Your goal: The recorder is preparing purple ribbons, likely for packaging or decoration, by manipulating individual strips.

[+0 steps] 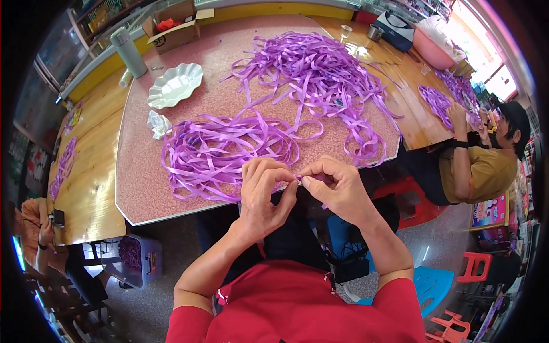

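Observation:
Close to the table's front edge, my left hand [264,193] and my right hand [338,187] meet fingertip to fingertip. Both are closed in a pinch on a purple ribbon [298,178], of which only a small dark bit shows between them. Just beyond my left hand spreads a loose heap of looped purple ribbons [229,147], with some strands running under that hand. A larger tangled pile of purple ribbons [311,66] lies farther back. The pink patterned tabletop [146,194] lies beneath both heaps.
On the table's left stand a pale scalloped dish [176,86], a crumpled white tissue [158,124], a grey-green bottle [128,52] and an open cardboard box [174,37]. A person [477,154] handles ribbons at the right; another person [39,228] sits far left. Blue chair [432,288] behind right.

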Available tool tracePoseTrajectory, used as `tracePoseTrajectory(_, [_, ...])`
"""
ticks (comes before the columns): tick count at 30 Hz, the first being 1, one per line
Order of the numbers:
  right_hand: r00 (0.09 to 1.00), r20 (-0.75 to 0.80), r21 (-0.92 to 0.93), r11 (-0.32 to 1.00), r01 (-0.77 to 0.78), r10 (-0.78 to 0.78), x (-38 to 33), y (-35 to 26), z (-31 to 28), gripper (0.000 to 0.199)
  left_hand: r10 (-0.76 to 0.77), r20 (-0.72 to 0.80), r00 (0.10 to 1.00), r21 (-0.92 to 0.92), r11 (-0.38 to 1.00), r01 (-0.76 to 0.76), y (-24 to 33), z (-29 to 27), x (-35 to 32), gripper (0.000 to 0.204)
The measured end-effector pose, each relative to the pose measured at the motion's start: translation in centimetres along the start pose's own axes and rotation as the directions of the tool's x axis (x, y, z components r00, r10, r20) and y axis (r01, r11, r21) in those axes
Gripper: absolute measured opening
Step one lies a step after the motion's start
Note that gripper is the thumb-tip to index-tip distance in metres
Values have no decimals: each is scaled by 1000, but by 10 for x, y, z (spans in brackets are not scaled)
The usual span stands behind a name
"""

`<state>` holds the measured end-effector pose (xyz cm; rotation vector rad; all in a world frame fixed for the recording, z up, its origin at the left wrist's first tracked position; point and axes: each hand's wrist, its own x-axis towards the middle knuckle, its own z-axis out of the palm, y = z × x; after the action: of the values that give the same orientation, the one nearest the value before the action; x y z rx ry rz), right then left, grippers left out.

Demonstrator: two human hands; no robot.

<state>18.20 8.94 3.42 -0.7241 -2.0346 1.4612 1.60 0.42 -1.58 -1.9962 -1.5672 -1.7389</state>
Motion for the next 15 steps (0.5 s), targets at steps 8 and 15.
tracePoseTrajectory(8, [999, 14, -60, 998, -28, 28, -4, -8, -3, 13, -24, -16, 1000, -38, 999, 23, 0, -1, -2, 26])
tracePoseTrajectory(15, [999, 23, -34, 999, -28, 29, -5, -3, -7, 12, -50, 22, 999, -58, 997, 51, -1, -7, -3, 28])
